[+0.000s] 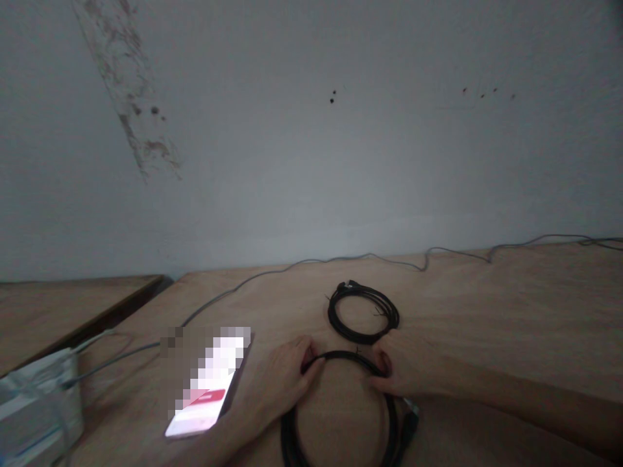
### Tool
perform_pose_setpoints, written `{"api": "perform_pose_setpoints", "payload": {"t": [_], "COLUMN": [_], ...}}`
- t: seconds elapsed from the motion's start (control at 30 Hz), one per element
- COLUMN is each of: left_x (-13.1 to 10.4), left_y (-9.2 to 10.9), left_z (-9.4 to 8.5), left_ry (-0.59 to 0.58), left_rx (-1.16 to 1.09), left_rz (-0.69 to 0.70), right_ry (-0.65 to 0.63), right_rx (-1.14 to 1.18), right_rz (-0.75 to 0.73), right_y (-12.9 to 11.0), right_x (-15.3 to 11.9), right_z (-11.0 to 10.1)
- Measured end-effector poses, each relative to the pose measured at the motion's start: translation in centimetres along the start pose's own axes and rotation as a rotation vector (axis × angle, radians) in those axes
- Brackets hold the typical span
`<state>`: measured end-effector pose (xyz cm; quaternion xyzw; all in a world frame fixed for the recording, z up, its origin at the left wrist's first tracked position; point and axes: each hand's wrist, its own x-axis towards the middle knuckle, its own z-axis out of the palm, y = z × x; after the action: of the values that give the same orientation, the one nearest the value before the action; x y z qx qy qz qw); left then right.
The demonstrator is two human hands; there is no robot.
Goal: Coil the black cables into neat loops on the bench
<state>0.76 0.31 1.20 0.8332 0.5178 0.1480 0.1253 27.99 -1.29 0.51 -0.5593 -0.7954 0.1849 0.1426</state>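
Note:
A coiled black cable (288,436) lies on the wooden table in front of me, its lower part cut off by the picture's edge. On the coil's upper left, my left hand (287,376) has its thumb and fingers closed around the strands. My right hand (406,366) grips the same coil at the upper right. A dark connector (409,425) sticks out on the coil's right side, below my right hand. Just beyond my hands rests a second coiled black cable (363,338), with its connector end at the top; my right hand's fingers are close to its near edge.
A phone with a lit screen (199,412), partly pixelated, lies left of my left hand. A white box-like device (39,415) stands at the far left. One thin grey cable (263,274) runs across the wooden table (511,311) along the wall (389,162). A gap separates another tabletop (58,301).

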Motion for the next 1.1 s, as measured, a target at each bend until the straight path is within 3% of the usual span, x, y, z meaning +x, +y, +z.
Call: {"api": "perform_pose_setpoints", "payload": {"t": [0.27,0.53,0.63,0.7,0.87,1.03,1.1], "left_x": [-0.3,-0.6,-0.4,-0.2,-0.2,-0.2,-0.2], "left_y": [-0.7,0.1,0.1,-0.1,-0.5,-0.4,-0.4], "left_z": [0.2,-0.6,-0.3,0.0,0.4,0.0,-0.1], "left_ry": [0.063,0.077,0.097,0.099,0.077,0.067,0.060], "left_rx": [-0.003,-0.022,-0.020,-0.029,-0.063,-0.083,-0.046], "left_rz": [0.013,-0.008,0.002,0.023,0.076,0.097,0.066], "right_ry": [0.086,0.161,0.172,0.176,0.180,0.259,0.233], "right_rx": [-0.201,-0.403,-0.480,-0.505,-0.497,-0.421,-0.424], "right_rz": [-0.028,-0.176,-0.364,-0.391,-0.396,-0.470,-0.528], "right_y": [-0.6,-1.1,-1.1,-1.1,-1.1,-1.7,-2.2], "right_x": [0.5,3.4,5.2,6.3,7.0,4.4,2.9], "right_z": [0.3,-3.6,-5.1,-5.4,-3.6,-1.8,-1.6]}}
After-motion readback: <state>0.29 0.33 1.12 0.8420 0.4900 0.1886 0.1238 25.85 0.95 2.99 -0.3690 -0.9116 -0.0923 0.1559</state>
